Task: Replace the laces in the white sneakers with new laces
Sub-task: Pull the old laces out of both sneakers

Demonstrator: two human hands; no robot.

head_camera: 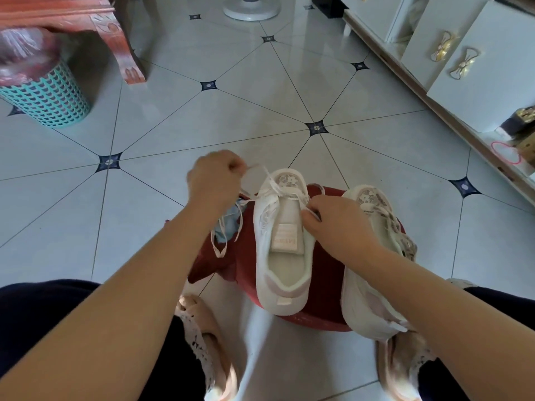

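Two white sneakers stand side by side on a low red stool (324,316), toes pointing away from me. The left sneaker (282,250) has a pale lace (267,180) threaded only through its eyelets near the toe. My left hand (215,180) is closed on one end of that lace, up and to the left of the toe. My right hand (335,224) pinches the other end at the shoe's right eyelet row. The right sneaker (373,285) is partly hidden under my right forearm; it carries a patterned lace (396,227). Loose lace (224,241) hangs at the stool's left.
A dark red cloth (214,264) drapes off the stool's left side. A teal bin (49,96) and a carved wooden table leg (127,53) stand at the far left, a white cabinet (463,59) along the right, a fan base (252,8) at the back. My slippered feet flank the stool.
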